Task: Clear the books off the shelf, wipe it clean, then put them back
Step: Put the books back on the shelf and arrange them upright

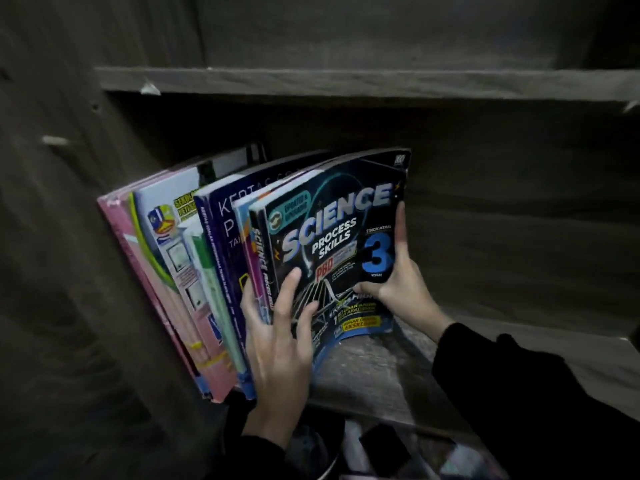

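Several books stand leaning left against the side wall on a dark wooden shelf (388, 368). Frontmost is a black Science Process Skills book (332, 237). Behind it are a blue-edged book, a dark purple book (225, 244), a white book with a green spine (166, 230) and a pink book (121, 233). My left hand (280, 344) rests with spread fingers on the lower spine edge of the science book. My right hand (401, 278) grips that book's right edge, thumb on the cover.
The upper shelf board (346, 81) runs across above the books. The cabinet's left side wall (69, 237) is right beside the pink book. Below the shelf's front edge, some dim objects (381, 448) lie in shadow.
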Available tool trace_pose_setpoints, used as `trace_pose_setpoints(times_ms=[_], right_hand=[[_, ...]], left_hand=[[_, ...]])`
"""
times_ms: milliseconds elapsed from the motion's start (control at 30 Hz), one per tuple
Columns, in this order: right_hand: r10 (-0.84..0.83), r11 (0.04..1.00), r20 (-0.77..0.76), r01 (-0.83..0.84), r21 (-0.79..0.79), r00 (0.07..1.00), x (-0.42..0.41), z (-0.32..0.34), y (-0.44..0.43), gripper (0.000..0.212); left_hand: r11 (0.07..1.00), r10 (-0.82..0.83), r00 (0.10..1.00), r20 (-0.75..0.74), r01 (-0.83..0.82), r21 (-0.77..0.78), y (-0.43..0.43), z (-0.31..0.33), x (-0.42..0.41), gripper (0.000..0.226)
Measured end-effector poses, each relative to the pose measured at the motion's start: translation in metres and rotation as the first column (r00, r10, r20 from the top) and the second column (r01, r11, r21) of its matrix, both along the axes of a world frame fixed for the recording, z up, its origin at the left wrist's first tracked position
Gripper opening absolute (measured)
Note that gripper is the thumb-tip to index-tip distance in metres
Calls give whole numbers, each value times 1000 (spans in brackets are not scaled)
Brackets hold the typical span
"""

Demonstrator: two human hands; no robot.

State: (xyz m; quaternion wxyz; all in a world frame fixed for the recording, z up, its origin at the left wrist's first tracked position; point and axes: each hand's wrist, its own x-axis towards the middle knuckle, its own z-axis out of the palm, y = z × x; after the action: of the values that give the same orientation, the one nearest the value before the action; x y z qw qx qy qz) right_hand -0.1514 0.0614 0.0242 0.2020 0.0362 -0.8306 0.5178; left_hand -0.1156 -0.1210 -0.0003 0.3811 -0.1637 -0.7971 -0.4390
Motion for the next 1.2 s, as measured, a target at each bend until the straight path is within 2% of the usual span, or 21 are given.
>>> trace_pose_setpoints(times_ms=[133,233,333,400,500,633,867,1200], right_hand=[[30,999,-6,-30,44,1000,-12,-2,5,135],[62,995,45,-66,80,997,-11,-5,9,136],[90,993,99,-96,63,991,-11,-12,11,133],[42,993,141,-56,99,989,-10,-12,7,129],[-147,956,197,88,280,969,-4,-11,-5,116],[-243,908,273,120,401,931,2,-14,-16,108],[-282,901,294,147,408,913,6,-13,-18,107],[-263,890,252,133,435,931,16,-15,-15,111]], left_hand=[[980,104,991,-86,-117,-160,-3,-14,-9,76],[922,236,957,-171,-276,-270,-4,-22,-5,80],[878,292,936,-195,-343,-334,-6,-29,1,80],[875,303,936,-179,-348,-337,-7,-30,4,76],[867,306,938,-162,-345,-360,-9,-38,7,73],[869,283,948,-142,-316,-381,-10,-44,7,86],[934,217,965,-145,-248,-258,-4,-42,12,94],[940,183,962,-201,-231,-251,10,-28,23,95]])
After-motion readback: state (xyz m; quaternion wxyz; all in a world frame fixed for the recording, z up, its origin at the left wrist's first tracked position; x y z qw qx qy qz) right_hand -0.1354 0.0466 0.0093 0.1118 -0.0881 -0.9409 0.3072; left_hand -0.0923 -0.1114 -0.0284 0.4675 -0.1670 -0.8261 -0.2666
